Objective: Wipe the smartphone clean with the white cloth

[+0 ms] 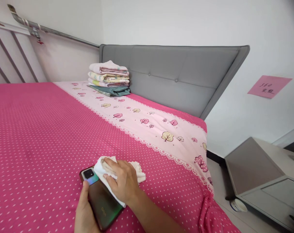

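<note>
A dark smartphone (103, 206) lies back-up on the pink dotted bed sheet (40, 136), its camera block toward the far end. My left hand (85, 213) grips its near left edge, thumb along the side. My right hand (122, 181) is closed on a white cloth (137, 170) and presses it onto the upper right part of the phone's back. Part of the cloth is hidden under my fingers.
A stack of folded linens (110, 79) sits at the far end against the grey padded headboard (176, 74). A grey bedside cabinet (261, 181) stands right of the bed, a small white bowl (238, 205) on the floor beside it. A pink note (269, 86) hangs on the wall.
</note>
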### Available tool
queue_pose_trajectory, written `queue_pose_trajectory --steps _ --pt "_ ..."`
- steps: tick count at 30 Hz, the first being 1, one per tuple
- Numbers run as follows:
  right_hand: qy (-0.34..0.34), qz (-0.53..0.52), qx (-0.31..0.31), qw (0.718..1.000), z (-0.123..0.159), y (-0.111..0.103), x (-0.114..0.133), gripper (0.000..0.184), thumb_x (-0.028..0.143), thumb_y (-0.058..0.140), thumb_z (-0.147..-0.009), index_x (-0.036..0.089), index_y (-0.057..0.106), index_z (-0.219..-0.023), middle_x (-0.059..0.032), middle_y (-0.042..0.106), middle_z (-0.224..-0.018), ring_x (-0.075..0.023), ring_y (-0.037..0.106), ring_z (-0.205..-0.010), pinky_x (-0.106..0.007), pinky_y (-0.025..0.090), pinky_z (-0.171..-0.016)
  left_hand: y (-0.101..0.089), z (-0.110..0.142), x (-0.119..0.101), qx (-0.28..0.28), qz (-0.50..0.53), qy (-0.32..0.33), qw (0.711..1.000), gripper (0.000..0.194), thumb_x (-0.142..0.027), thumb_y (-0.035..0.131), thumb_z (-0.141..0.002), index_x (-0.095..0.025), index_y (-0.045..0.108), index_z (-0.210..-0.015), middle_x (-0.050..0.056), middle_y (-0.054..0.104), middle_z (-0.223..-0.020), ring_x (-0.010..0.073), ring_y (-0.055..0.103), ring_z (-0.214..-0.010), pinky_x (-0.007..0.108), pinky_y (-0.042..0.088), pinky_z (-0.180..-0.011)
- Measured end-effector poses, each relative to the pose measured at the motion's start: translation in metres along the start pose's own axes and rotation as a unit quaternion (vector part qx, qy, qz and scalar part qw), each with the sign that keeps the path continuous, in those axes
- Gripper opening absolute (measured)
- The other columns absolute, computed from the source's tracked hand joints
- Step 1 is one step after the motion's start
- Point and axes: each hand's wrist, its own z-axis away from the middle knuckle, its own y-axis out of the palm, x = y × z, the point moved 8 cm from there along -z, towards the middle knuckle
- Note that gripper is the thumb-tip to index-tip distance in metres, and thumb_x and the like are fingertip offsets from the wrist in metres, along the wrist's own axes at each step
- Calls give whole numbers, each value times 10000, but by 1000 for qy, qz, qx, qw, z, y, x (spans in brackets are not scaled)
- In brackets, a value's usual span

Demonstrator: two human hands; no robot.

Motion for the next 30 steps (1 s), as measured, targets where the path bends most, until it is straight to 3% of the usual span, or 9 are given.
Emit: queue_pose_trajectory --steps 30 --pt "0 -6 7 1000 0 2 -1 497 379 557 -849 359 432 -1330 -24 628 -1003 -222 572 -884 -359 459 -791 -3 -1 2 -6 0 -1 1000 418 -425 500 -835 -162 618 -1137 67 712 -781 200 650 -584 344 538 -566"
